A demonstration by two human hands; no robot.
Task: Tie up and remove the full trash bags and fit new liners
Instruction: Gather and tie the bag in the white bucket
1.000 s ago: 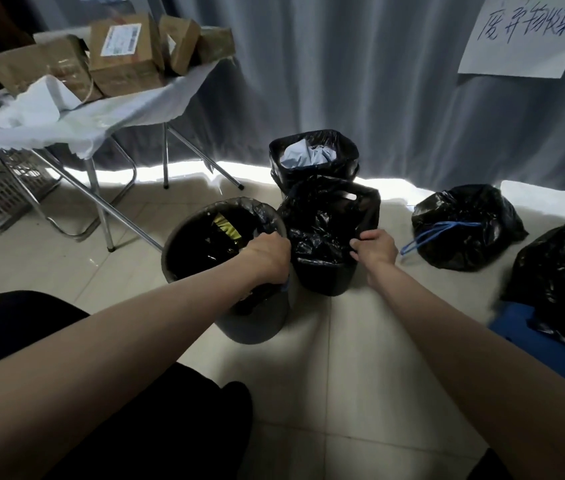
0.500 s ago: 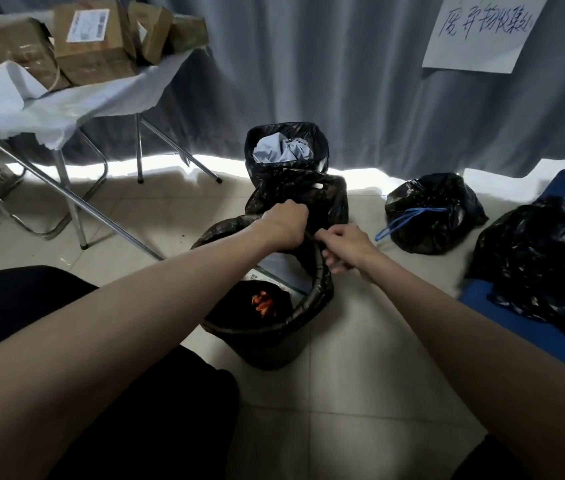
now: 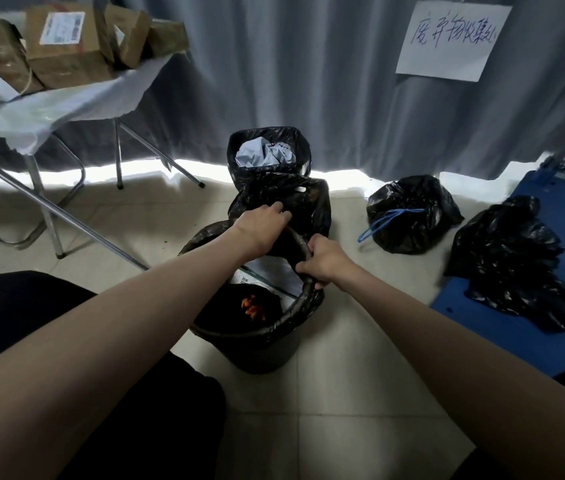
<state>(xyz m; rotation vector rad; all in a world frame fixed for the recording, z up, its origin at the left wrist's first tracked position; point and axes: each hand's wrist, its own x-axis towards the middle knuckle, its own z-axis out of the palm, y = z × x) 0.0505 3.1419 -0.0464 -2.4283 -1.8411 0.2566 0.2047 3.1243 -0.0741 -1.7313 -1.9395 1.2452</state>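
Note:
A dark round trash bin point(image 3: 260, 351) stands on the floor in front of me, lined with a black bag point(image 3: 302, 306) folded over its rim. Inside lie white paper and something orange. My left hand point(image 3: 263, 225) grips the bag's edge at the far side of the rim. My right hand point(image 3: 322, 261) pinches the bag's edge on the right side of the rim. Behind it stand a second bin with a black bag point(image 3: 312, 209) and a third bin point(image 3: 269, 150) holding crumpled pale paper.
A tied black bag with a blue drawstring point(image 3: 409, 216) lies on the floor at the right. Loose black bags point(image 3: 513, 265) lie on a blue platform point(image 3: 503, 334). A folding table point(image 3: 42, 105) with cardboard boxes stands at the left. A grey curtain hangs behind.
The near bin has come closer to me, in front of the second bin. Both hands moved from the second bin's sides onto the near bin's bag edge.

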